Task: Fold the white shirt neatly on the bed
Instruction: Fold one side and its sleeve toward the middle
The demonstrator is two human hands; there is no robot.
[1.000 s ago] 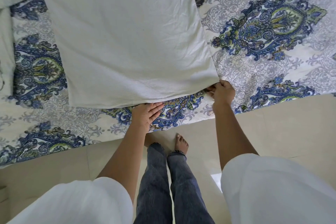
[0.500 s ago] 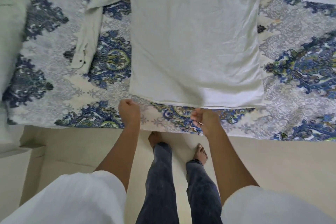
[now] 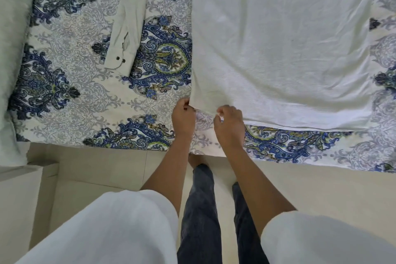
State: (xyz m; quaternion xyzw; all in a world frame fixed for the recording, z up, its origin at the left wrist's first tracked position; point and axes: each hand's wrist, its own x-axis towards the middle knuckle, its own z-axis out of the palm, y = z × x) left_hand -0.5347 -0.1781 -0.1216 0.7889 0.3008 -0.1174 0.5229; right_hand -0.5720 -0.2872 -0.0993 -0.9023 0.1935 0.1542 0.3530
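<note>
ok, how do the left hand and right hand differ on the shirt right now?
Place: the left hand is at the white shirt's near-left corner; the right hand sits a little further along the hem. Pose: the left hand's fingers curl round the corner's side edge; the right hand pinches the hem between thumb and fingers. Shared: both grip the shirt, close together, near the bed's edge.

Nothing legible anywhere — no words, numbers, tags or brand marks. The shirt point(image 3: 278, 49) is plain white cloth, its cuff point(image 3: 120, 66) shows only two dark buttons point(image 3: 117, 58), and the sheet point(image 3: 70, 96) carries paisley ornament (blue and green, no lettering).
</note>
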